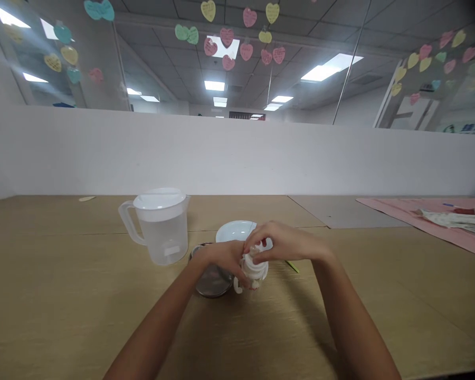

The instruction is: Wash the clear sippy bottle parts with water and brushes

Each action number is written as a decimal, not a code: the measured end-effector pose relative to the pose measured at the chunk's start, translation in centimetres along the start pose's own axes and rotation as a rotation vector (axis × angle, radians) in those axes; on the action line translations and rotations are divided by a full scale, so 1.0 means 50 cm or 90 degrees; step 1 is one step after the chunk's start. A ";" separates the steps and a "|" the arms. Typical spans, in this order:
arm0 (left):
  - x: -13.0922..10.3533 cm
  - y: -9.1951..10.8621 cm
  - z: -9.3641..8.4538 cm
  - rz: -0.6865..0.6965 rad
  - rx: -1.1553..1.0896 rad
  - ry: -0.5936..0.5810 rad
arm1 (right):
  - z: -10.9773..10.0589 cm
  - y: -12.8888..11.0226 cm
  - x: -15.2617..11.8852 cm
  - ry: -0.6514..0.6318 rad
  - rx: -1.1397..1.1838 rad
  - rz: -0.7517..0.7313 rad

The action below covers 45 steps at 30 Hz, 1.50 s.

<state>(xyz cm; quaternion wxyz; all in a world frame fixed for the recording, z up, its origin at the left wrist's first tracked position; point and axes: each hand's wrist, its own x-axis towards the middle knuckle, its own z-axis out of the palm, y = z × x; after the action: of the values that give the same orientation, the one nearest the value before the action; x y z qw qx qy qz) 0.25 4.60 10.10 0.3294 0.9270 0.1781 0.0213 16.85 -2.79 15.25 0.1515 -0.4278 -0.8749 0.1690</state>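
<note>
Head view: handled white cup point(255, 271) on table point(83, 316), beside metal dish point(214, 285), pale contents inside. Left hand point(225, 256) clasps side; right hand point(275, 241) fingers pinch top. Top apparently seated; whether fully fastened, cannot tell. Pitcher point(165, 237) stands apart, untouched.

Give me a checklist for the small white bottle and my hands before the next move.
1. Left hand on the white bottle: ok, against its side.
2. Right hand at the bottle's top: ok, fingers bent over it.
3. Bottle upright: ok, it appears so.
4. Bottle's top tight: cannot tell, partly covered by fingers.
5. Pitcher away from both hands: ok, standing apart to the left.
6. Left hand off the metal dish: cannot tell, they overlap in view.
</note>
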 end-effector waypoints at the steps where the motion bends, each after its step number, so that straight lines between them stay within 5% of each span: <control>1: 0.005 -0.005 0.004 0.006 -0.018 -0.010 | 0.007 -0.003 0.006 -0.018 -0.005 -0.005; 10: 0.010 -0.023 -0.001 -0.080 -0.022 -0.006 | 0.045 0.006 0.043 -0.054 -0.087 0.085; 20: 0.015 -0.044 0.001 -0.051 -0.077 -0.009 | 0.045 0.027 0.044 -0.069 -0.038 0.013; 33: 0.010 -0.035 -0.004 -0.033 -0.072 -0.026 | 0.048 0.019 0.048 -0.026 -0.059 0.191; 45: 0.011 -0.032 -0.004 -0.057 -0.058 -0.017 | 0.047 0.009 0.044 -0.013 -0.141 0.197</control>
<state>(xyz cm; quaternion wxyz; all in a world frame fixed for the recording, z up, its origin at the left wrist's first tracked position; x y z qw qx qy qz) 0.25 6.04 9.22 0.3744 0.9022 0.2142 0.0023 14.92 -1.15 13.19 0.0664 -0.5698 -0.8133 0.0972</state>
